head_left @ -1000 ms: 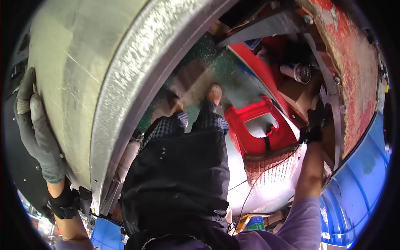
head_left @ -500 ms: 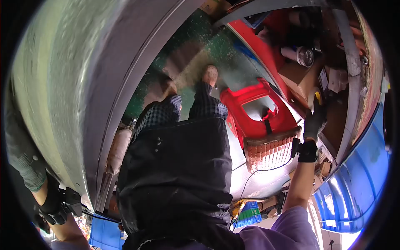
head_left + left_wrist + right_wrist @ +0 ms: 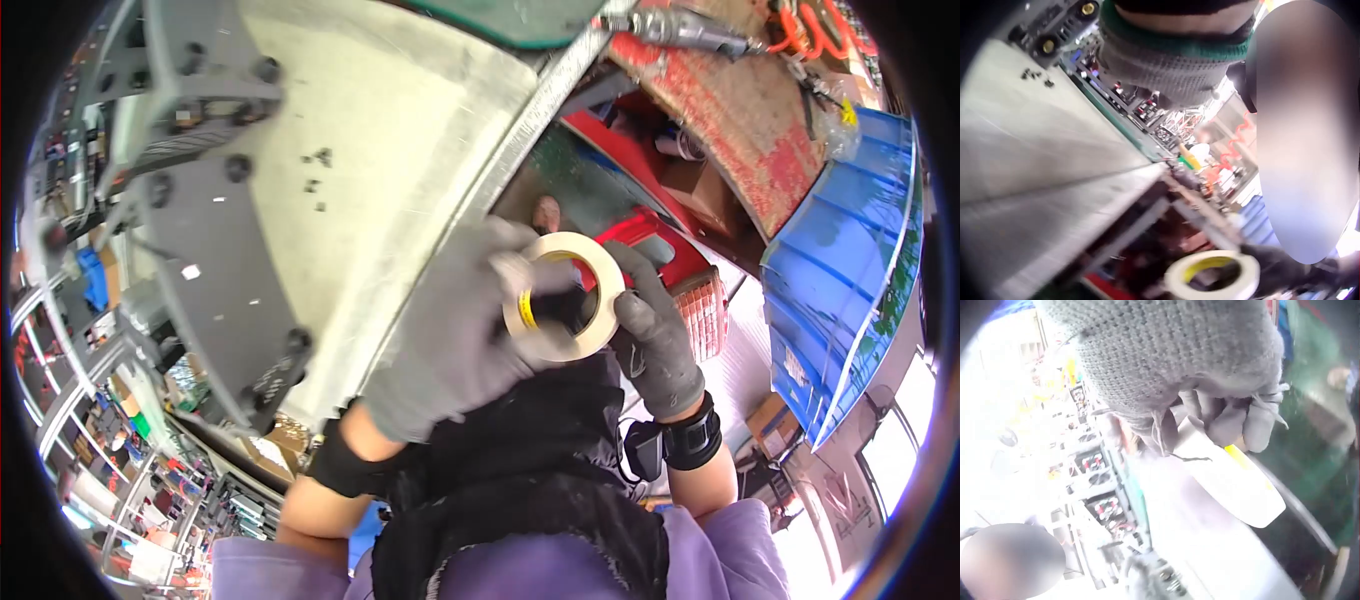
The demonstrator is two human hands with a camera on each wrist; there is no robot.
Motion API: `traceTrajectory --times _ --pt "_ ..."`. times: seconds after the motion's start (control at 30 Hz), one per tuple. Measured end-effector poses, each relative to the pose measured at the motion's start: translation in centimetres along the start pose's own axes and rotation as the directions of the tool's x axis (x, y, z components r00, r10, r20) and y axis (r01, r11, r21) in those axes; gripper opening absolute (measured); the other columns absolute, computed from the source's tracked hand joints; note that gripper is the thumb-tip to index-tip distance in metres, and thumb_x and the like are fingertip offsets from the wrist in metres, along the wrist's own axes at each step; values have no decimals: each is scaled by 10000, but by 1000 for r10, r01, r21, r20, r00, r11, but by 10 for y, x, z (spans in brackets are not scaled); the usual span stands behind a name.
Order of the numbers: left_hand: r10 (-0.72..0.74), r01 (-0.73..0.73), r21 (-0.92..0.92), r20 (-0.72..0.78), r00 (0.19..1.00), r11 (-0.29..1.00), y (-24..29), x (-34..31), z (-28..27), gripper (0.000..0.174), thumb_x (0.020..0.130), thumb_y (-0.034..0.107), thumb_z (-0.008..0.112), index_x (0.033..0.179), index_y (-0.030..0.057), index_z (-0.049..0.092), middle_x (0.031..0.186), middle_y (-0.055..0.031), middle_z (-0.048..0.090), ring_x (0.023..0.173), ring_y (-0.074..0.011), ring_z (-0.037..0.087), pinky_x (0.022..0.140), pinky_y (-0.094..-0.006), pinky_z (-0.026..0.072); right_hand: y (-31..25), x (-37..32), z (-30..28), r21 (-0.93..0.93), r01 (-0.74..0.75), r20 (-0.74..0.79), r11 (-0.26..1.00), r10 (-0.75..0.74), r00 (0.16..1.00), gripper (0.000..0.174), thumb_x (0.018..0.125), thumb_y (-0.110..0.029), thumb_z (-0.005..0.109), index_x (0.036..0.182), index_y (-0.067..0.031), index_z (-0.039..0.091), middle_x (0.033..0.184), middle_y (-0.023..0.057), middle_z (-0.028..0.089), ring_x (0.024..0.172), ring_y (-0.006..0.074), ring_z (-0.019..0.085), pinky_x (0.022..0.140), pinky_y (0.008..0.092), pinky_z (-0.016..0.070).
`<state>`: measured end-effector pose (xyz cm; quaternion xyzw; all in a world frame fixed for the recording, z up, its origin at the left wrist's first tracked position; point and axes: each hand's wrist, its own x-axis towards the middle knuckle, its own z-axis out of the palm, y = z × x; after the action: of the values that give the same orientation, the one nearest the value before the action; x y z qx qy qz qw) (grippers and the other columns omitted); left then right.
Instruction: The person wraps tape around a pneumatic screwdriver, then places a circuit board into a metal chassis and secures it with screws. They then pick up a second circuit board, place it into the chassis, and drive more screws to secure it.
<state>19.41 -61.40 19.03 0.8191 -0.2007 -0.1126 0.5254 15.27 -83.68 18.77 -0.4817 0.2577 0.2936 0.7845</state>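
Observation:
A roll of off-white masking tape (image 3: 609,285) with a yellow inner core is held up in front of the apron in the head view. My gloved right hand (image 3: 658,335) grips its right edge, thumb and fingers bent around the band. The right wrist view shows these fingertips curled over the tape roll (image 3: 1244,494). My gloved left hand (image 3: 440,320), blurred, reaches in from the left with fingers spread, overlapping the roll's left side. In the left wrist view the tape roll (image 3: 1177,275) appears below and apart from the left hand (image 3: 1166,69).
A pale worktop (image 3: 350,90) on the left carries several small dark pieces (image 3: 318,180) and a grey panel (image 3: 220,290). A metal power tool (image 3: 690,30) lies on the worn red board (image 3: 730,130). A blue bin (image 3: 840,270) stands right; a red stool (image 3: 685,262) is below.
The right hand has come out of the shelf beneath the bench, bringing up the tape roll. The left hand has left the worktop's far-left edge and moved to the roll. The head view has shifted upward.

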Motion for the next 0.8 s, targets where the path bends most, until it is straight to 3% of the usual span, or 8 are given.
traceTrajectory --times 0.17,0.23,0.33,0.4,0.53,0.67,0.73,0.8 --pt "50 -42 219 -30 998 975 45 -35 -6 491 823 338 736 1194 47 600 1098 -126 617 1025 -301 593 929 -412 456 -43 -30 66 115 96 27 989 -100 995 723 942 -438 533 1444 24 293 1304 180 536 1142 237 576 957 357 467" --pt "-271 279 -414 80 959 866 48 -43 -18 404 857 133 694 1215 0 562 1101 -95 634 1028 -222 599 928 -369 473 -53 -42 78 38 153 101 987 -156 982 705 952 -410 523 1449 27 283 1291 176 547 1137 233 575 960 350 459" --pt "-407 426 -617 181 895 662 62 -46 -35 375 851 2 645 1213 -22 550 1112 -82 629 1038 -167 591 927 -328 483 -65 -49 96 -172 261 173 950 -232 957 688 955 -345 524 1462 34 255 1262 170 566 1105 212 571 957 327 438" --pt "-384 393 -590 148 911 705 62 -45 -42 382 850 -8 645 1217 -22 543 1122 -88 622 1041 -165 592 926 -324 484 -64 -43 98 -275 442 287 854 -366 885 604 969 -185 493 1470 33 234 1146 143 596 1063 200 592 977 331 434" --pt "-381 366 -628 118 917 687 65 -37 -49 387 853 -20 639 1222 -23 523 1149 -96 602 1045 -168 595 924 -325 488 -75 -46 113 -208 426 284 881 -362 888 592 927 -86 559 1441 31 290 1144 135 592 1022 180 598 947 315 449" --pt "-336 307 -558 53 940 771 77 -16 -54 379 855 -15 642 1213 -21 517 1165 -94 590 1052 -169 589 920 -326 492 -92 -31 115 -524 656 359 543 -558 749 406 836 -5 674 1212 0 519 1037 106 616 887 194 636 792 316 518" --pt "-423 358 -481 -29 906 800 87 -3 -55 381 835 18 678 1188 -3 536 1110 -99 617 1012 -174 611 883 -326 506 -105 -16 109 -643 747 468 168 -685 558 285 817 -40 691 1079 -25 580 942 123 621 824 272 645 706 344 523" --pt "-398 361 -264 -101 912 895 98 12 -60 388 821 37 696 1177 6 545 1079 -108 630 984 -186 627 859 -327 513 -116 -7 110 -624 763 455 168 -716 529 237 805 -54 694 1017 -33 590 899 143 616 782 330 628 662 365 514"
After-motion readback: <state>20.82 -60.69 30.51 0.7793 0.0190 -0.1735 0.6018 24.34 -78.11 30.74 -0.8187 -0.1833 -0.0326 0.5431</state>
